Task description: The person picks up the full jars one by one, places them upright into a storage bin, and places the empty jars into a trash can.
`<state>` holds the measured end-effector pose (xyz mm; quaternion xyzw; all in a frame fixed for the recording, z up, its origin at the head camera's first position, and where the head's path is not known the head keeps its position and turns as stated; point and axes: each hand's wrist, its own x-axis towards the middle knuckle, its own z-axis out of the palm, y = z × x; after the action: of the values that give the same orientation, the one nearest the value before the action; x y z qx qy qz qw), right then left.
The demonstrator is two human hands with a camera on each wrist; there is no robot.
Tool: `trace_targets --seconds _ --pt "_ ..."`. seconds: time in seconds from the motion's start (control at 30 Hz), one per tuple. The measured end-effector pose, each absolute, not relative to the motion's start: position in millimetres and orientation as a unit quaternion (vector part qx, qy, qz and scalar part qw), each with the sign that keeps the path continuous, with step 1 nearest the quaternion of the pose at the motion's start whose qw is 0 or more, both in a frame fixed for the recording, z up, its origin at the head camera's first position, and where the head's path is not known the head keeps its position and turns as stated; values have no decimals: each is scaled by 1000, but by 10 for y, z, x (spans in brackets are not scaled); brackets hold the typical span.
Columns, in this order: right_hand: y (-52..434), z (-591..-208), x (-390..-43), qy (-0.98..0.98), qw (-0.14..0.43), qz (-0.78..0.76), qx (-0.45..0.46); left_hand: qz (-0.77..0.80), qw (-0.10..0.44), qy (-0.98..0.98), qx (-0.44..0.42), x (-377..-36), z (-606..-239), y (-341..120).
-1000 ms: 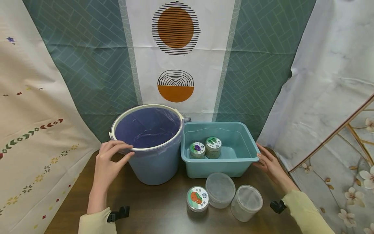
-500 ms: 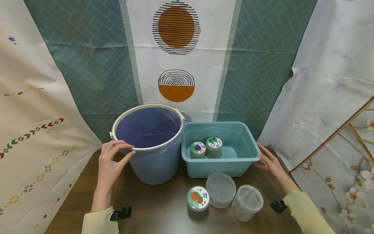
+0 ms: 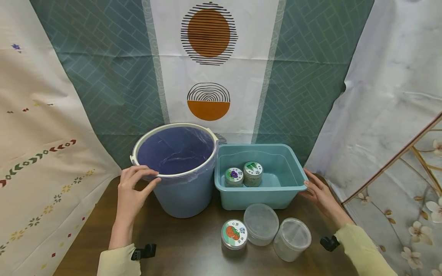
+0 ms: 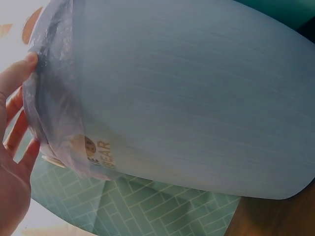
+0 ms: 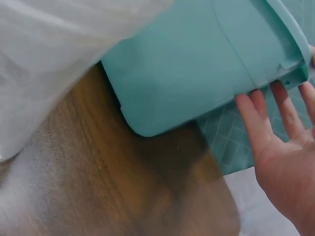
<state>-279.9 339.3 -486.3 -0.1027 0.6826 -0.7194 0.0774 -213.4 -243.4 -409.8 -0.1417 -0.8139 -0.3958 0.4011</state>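
Note:
A blue bucket (image 3: 184,199) with a cream rim and a clear plastic liner stands at the left. My left hand (image 3: 130,191) touches its near-left rim with thumb and fingertips, fingers spread. In the left wrist view, my left hand (image 4: 15,147) lies along the lined rim of the bucket (image 4: 197,98). A teal plastic bin (image 3: 255,197) stands right of the bucket. My right hand (image 3: 319,193) touches the bin's right end near the front corner. In the right wrist view, the fingers of my right hand (image 5: 285,157) reach the bin (image 5: 187,73) fairly straight.
Inside the bin sit two small jars, one grape-labelled (image 3: 234,176) and one green-labelled (image 3: 253,172). In front stand an orange-fruit-labelled jar (image 3: 234,235) and two clear lidded tubs (image 3: 261,224), all on the brown table (image 3: 179,249). Patterned cloths hang behind and beside it.
My left forearm has shifted slightly right, with the fingers staying at the bucket rim. My right hand, the bin and the jars look unmoved.

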Motion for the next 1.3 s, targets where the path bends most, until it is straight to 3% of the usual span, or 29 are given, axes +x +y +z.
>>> trace_targets --seconds 0.2,0.53,0.77,1.03,1.3 --pt "3391 -4681 -2799 778 52 -621 -77 -393 416 -807 -149 -2131 -4111 -2442" --pt "3126 -4150 -2485 910 -108 -383 -118 -399 400 -813 -139 -2116 -4118 -2435" --pt "2870 -4065 -2137 916 -200 -281 -206 -400 413 -805 -149 -2125 -4131 -2435" --pt "2702 -4173 -1863 912 -182 -185 -318 -404 415 -802 -147 -2125 -4138 -2427" --pt "2648 -4350 -1746 909 -145 -124 -371 -402 429 -794 -157 -2140 -4143 -2417"
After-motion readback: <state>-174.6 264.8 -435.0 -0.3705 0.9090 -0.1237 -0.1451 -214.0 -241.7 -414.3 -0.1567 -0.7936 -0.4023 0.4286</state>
